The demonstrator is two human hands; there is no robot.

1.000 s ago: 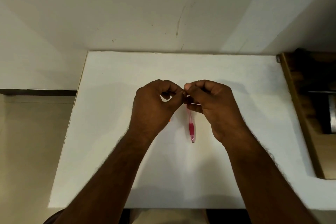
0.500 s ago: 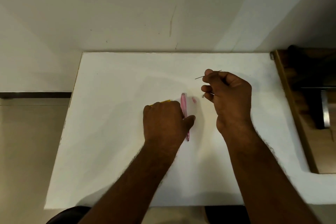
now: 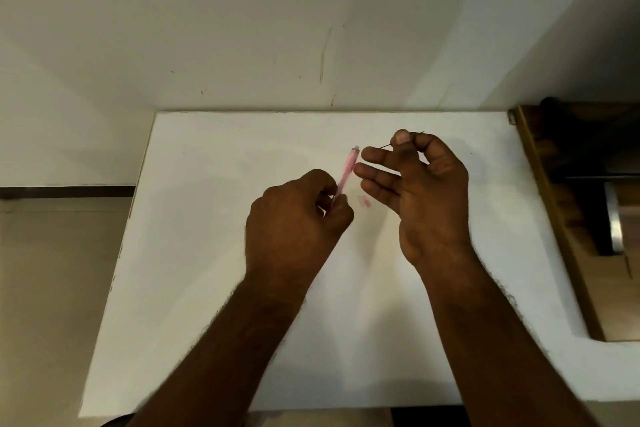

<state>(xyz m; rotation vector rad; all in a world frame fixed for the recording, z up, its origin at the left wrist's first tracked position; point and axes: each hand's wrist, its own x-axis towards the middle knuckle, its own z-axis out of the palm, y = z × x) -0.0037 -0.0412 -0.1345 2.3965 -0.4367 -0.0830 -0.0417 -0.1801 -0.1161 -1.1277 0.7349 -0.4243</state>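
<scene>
My left hand (image 3: 298, 215) grips the lower end of a pink translucent pen barrel (image 3: 347, 170), which points up and away over the white table (image 3: 207, 253). A yellow bit shows at the hand's edge. My right hand (image 3: 419, 191) pinches a thin dark refill rod (image 3: 386, 146) between thumb and forefinger, with the other fingers stretched out toward the barrel's top. A small pink pen piece (image 3: 364, 201) lies on the table between the hands.
The table stands against a pale wall (image 3: 277, 28). A wooden shelf (image 3: 568, 218) with a metal object (image 3: 614, 218) adjoins the table's right side. Tiled floor (image 3: 52, 288) lies to the left.
My left hand has lifted the pink barrel off the table and tilted it upward. My right hand has opened its lower fingers toward the barrel while keeping the thin rod pinched.
</scene>
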